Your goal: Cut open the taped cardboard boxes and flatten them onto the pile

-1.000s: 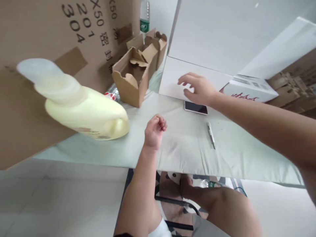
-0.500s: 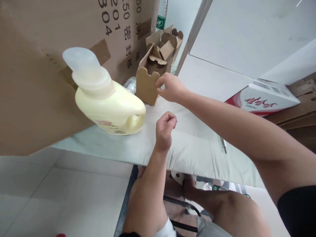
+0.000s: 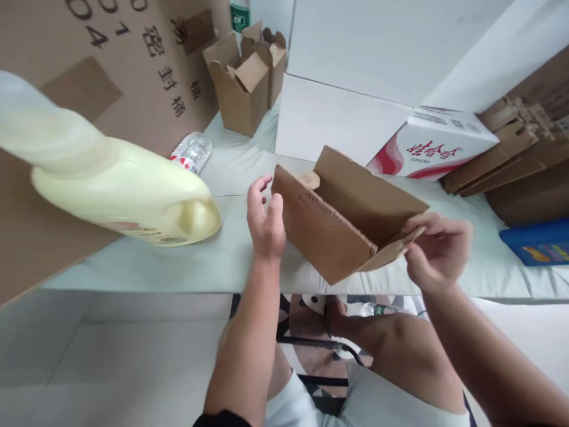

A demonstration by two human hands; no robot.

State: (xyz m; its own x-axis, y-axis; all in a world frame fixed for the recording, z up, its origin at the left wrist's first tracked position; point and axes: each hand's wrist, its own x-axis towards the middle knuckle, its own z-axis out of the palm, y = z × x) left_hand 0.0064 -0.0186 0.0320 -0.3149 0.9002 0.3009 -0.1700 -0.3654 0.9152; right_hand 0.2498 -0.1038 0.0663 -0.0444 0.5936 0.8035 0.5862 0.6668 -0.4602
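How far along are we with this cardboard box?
Done: two formed boxes stand at the back of the table, tops open. In hand: the right hand pinches a corner flap of the cardboard box, and the left hand rests open against its other end. Left: this box looks only half-opened, flaps not tucked, and flat blanks lie stacked at the right.

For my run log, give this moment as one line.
right hand: pinching cardboard box flap | left hand: open, against box's other end
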